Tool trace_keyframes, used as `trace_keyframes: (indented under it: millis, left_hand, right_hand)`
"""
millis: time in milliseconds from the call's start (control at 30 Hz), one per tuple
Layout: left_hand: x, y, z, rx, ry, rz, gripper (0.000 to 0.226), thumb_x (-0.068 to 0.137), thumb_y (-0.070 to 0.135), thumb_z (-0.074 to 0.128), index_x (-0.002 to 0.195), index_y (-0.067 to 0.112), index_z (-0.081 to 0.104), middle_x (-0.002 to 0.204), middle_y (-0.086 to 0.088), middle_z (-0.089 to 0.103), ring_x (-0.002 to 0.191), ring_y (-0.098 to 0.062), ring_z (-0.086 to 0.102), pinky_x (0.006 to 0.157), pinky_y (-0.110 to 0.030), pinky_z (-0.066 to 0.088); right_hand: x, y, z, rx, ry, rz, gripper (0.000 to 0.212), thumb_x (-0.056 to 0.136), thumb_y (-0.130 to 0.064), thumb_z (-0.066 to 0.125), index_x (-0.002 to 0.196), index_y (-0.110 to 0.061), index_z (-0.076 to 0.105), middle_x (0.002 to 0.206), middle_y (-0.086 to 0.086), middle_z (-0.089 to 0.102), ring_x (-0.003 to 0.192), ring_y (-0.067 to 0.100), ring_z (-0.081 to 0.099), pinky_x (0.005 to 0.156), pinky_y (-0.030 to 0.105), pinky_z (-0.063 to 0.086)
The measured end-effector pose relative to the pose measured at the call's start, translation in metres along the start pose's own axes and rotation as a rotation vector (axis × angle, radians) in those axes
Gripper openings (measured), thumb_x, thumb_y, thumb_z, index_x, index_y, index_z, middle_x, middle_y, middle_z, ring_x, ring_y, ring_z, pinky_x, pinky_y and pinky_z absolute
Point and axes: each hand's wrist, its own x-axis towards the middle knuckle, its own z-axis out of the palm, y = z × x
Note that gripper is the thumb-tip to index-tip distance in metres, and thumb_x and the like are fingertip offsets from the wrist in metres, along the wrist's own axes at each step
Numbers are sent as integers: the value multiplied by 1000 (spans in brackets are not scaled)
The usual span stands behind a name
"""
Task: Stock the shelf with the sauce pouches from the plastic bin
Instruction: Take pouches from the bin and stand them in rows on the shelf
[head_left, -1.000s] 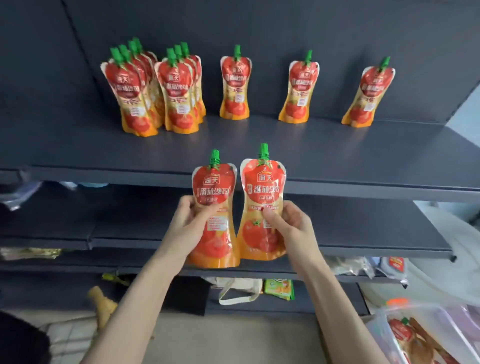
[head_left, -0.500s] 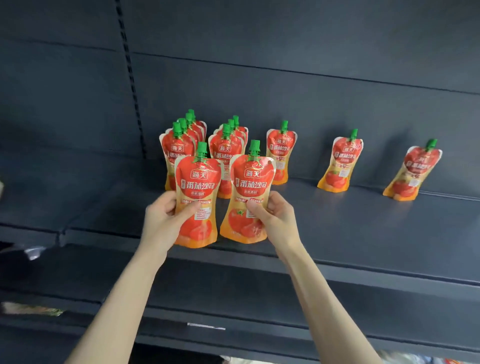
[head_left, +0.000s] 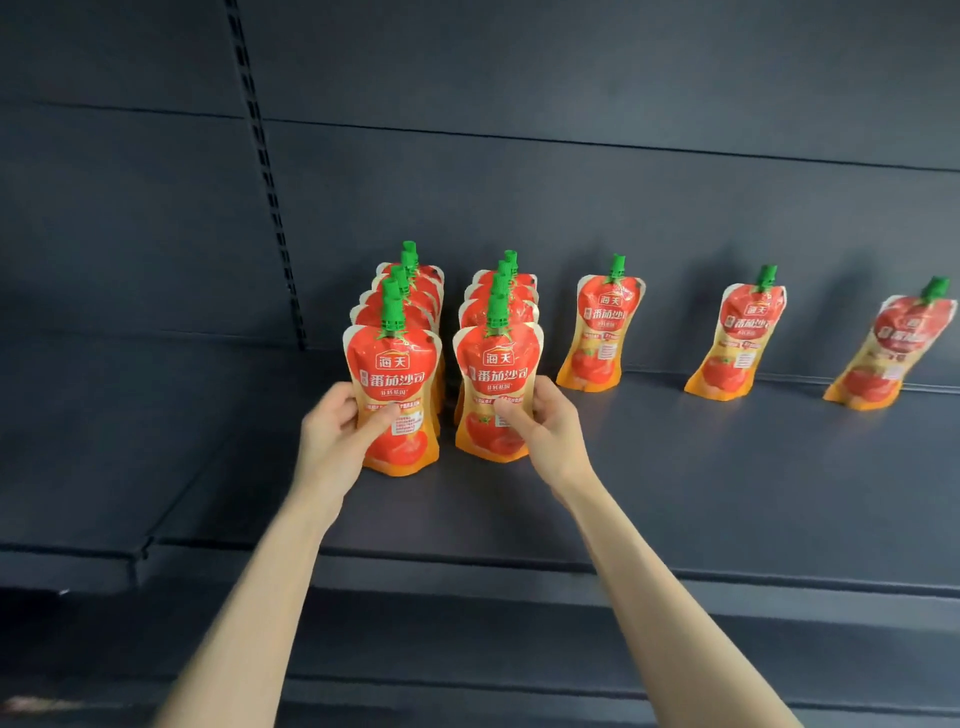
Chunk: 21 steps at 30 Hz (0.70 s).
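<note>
My left hand (head_left: 337, 436) grips a red and orange sauce pouch (head_left: 397, 374) with a green cap, upright at the front of the left row of pouches (head_left: 415, 283) on the dark shelf (head_left: 675, 493). My right hand (head_left: 548, 431) grips a second pouch (head_left: 496, 374) at the front of the right row (head_left: 506, 288). Both held pouches stand with their bases at the shelf surface. The plastic bin is out of view.
Three single pouches lean against the back panel to the right: one (head_left: 602, 327), another (head_left: 740, 338), and a third (head_left: 891, 348) near the frame edge. A slotted upright (head_left: 265, 171) runs down the back panel at the left. A lower shelf edge (head_left: 467, 691) lies below.
Both hands have carried their pouches up from below the shelf edge and forward onto the shelf, up against the fronts of the two rows. The view has tilted up, so the bin dropped out of sight.
</note>
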Motion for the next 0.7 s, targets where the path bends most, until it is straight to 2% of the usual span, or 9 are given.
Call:
trace_keyframes:
  millis: [67,200,267,367,500,700]
  left_hand:
    - [4,-3,-3,-38,-61,-10,20,73,26,74,90,30,64,99,8,73,96,-9,67,68,-19,54]
    - [7,-15,-12,-18,-157,-31,34,66,28,78,96,37,64,104,10,71,99,-8,66,73,-21,54]
    - [6,-22,-15,3,-165,-37,38,63,30,79,98,35,63,103,13,71,99,-7,66,72,-20,54]
    - [5,-28,-17,3,-156,-8,38,70,17,79,99,33,61,101,15,71,98,-5,66,69,-15,53]
    - [6,-30,-17,40,-133,34,38,75,11,76,99,35,58,98,17,70,96,0,65,67,-11,51]
    - [5,-31,-18,84,-129,57,37,78,14,74,103,35,56,107,11,66,100,-3,64,71,-14,53]
  right_hand:
    - [-1,7,3,-15,13,0,20,89,-9,63,104,-22,58,101,-2,68,89,1,66,74,16,52]
    - [-8,25,4,-176,11,51,39,84,-14,69,120,-15,52,117,2,63,107,11,60,90,23,50]
    - [-9,28,5,-216,32,46,41,83,-14,71,119,-15,50,113,-4,62,102,5,60,83,12,50]
    - [-7,28,6,-324,67,33,38,83,-14,71,111,-20,46,106,-12,58,90,-9,56,70,-1,43]
    - [-7,31,8,-385,69,37,36,86,-16,67,112,-21,43,112,-10,57,90,-9,54,68,-3,41]
    - [-8,31,8,-423,50,43,41,89,-20,63,124,-16,42,117,-12,54,103,1,52,70,-3,41]
